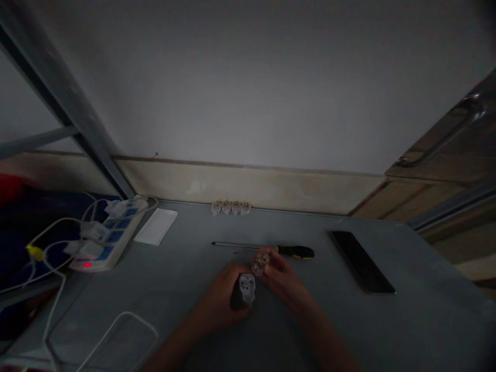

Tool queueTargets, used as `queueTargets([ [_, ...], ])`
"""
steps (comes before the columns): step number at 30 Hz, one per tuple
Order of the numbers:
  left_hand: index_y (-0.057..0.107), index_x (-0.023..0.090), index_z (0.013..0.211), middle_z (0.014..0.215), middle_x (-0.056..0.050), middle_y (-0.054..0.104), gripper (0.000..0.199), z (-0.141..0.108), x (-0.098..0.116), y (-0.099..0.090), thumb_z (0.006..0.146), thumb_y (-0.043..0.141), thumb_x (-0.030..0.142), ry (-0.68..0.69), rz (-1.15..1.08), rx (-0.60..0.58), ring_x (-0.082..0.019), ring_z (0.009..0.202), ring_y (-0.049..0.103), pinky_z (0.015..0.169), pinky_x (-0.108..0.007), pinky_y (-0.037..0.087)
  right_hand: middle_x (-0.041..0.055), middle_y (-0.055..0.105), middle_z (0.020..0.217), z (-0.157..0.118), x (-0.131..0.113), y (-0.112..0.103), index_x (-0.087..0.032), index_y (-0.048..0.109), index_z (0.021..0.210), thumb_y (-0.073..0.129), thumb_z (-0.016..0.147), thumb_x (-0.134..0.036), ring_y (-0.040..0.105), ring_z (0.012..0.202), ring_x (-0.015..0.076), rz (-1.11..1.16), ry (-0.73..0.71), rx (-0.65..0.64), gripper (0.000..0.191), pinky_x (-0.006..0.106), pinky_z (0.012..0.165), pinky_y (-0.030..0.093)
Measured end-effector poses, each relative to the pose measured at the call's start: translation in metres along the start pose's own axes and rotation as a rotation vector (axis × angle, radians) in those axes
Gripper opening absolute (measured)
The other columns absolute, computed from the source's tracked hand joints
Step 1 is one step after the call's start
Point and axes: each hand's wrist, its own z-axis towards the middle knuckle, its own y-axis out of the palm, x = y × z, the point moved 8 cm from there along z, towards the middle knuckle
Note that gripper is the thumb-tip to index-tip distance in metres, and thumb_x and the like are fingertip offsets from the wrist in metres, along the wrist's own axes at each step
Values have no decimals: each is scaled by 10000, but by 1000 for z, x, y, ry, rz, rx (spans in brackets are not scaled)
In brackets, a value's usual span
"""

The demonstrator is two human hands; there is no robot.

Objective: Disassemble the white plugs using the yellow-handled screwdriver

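My left hand (222, 292) is closed around a whitish plastic plug shell (247, 287), its hollowed face with small holes turned up. Close beside it, my right hand (281, 276) pinches a clear plastic plug piece (260, 264) with brass-coloured metal parts inside. The two pieces are near each other, with a small gap between them. Just beyond my hands lies a screwdriver (295, 251) with a black and yellow handle, its shaft pointing left. Several similar clear plug pieces (231, 207) stand in a row at the table's back edge.
A power strip (123, 232) with plugged-in adapters and white cables (58, 289) takes up the left side, beside a white paper (156, 227). A black phone (361, 262) lies to the right on the grey table (422, 315). The wall (248, 98) rises behind.
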Motion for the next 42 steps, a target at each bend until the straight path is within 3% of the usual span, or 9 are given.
queueTargets([
  [7, 484, 216, 1212, 1107, -61, 575, 601, 2, 0, -14, 654, 605, 28, 40, -153, 198, -236, 1024, 590, 880, -358, 497, 27, 640, 826, 1, 4, 7, -197, 591, 974, 834, 624, -526, 591, 686, 119, 28, 91, -32, 538, 237, 609, 481],
  [14, 453, 232, 1313, 1117, -62, 582, 685, 2, -7, -15, 668, 602, 57, 25, -140, 233, -226, 999, 589, 873, -374, 499, 13, 646, 827, -6, 1, 23, -189, 581, 904, 845, 640, -413, 605, 677, 116, -45, 175, -126, 435, 215, 547, 493],
  [25, 452, 246, 1349, 1178, -74, 573, 728, 1, -1, -11, 671, 604, 29, 85, -176, 192, -236, 1050, 591, 888, -378, 508, -13, 633, 799, -4, 2, 21, -190, 544, 834, 842, 630, -399, 620, 683, 114, -100, 163, -93, 417, 240, 611, 519],
  [35, 417, 260, 1443, 1034, -52, 590, 800, 2, -7, -8, 700, 635, 60, 74, -133, 166, -214, 917, 598, 835, -363, 529, 2, 658, 810, -6, 2, 23, -190, 565, 829, 845, 614, -449, 644, 736, 146, -106, 195, -94, 437, 270, 667, 510],
  [42, 415, 240, 1471, 1158, -86, 605, 731, 1, -10, -7, 791, 683, 204, 45, -273, 95, -227, 1012, 616, 923, -398, 531, 3, 641, 803, -10, 8, 18, -196, 574, 844, 831, 640, -465, 614, 725, 144, -94, 232, -66, 425, 257, 631, 484],
])
